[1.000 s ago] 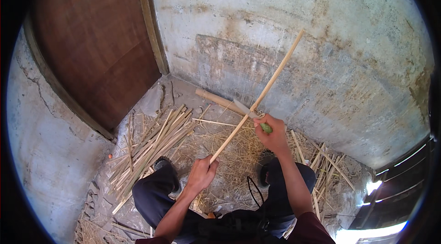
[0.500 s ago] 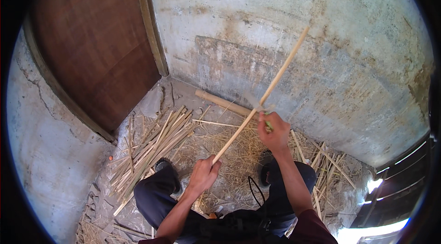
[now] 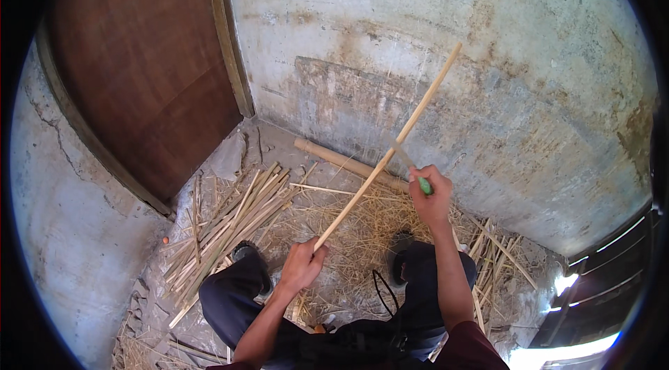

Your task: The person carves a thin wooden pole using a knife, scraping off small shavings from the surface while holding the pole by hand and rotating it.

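A long, pale bamboo stick (image 3: 359, 192) slants up and away to the right. My left hand (image 3: 302, 264) is closed round its near end, and its far end stands in front of the wall. In my right hand (image 3: 433, 197) is a knife (image 3: 404, 154), gripped by its green handle. The blade crosses the stick around its middle, against it or very close; I cannot tell which. Shavings (image 3: 355, 227) cover the ground below, between my feet.
A heap of split bamboo strips (image 3: 226, 230) lies on the left, and more strips (image 3: 498, 255) lie on the right. A thick bamboo pole (image 3: 334, 155) rests along the foot of the stained wall (image 3: 418, 14). A brown door (image 3: 139, 70) stands at far left.
My right hand has moved a little to the right and nearer me with the knife. The blade now shows more clearly. The stick and my left hand have shifted slightly left.
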Available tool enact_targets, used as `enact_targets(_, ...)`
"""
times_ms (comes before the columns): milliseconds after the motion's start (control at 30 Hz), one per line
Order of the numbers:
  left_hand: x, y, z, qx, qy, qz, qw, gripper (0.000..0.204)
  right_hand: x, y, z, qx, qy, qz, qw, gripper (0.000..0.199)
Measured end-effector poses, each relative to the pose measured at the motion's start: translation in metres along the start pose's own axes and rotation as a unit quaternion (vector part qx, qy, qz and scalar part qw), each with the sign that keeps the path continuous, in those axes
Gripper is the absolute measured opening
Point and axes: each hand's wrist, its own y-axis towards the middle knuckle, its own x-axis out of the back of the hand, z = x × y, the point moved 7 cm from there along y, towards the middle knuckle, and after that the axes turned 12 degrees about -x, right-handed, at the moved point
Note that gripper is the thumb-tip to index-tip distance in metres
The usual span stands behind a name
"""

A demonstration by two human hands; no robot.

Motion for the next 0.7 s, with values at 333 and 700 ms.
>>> enact_targets(333, -0.006, -0.008, 0.004, -0.025, 0.032, -0.039, 0.998, 0.042, -0.017, -0.014, 0.019, 0.084, -0.019, 0.060, 0.994, 0.014)
enact_targets(700, -0.020, -0.021, 0.018, -0.031, -0.027, -0.029, 0.999, 0.037, -0.008, -0.013, -0.022, -0.065, 0.144, 0.068, 0.985, 0.027)
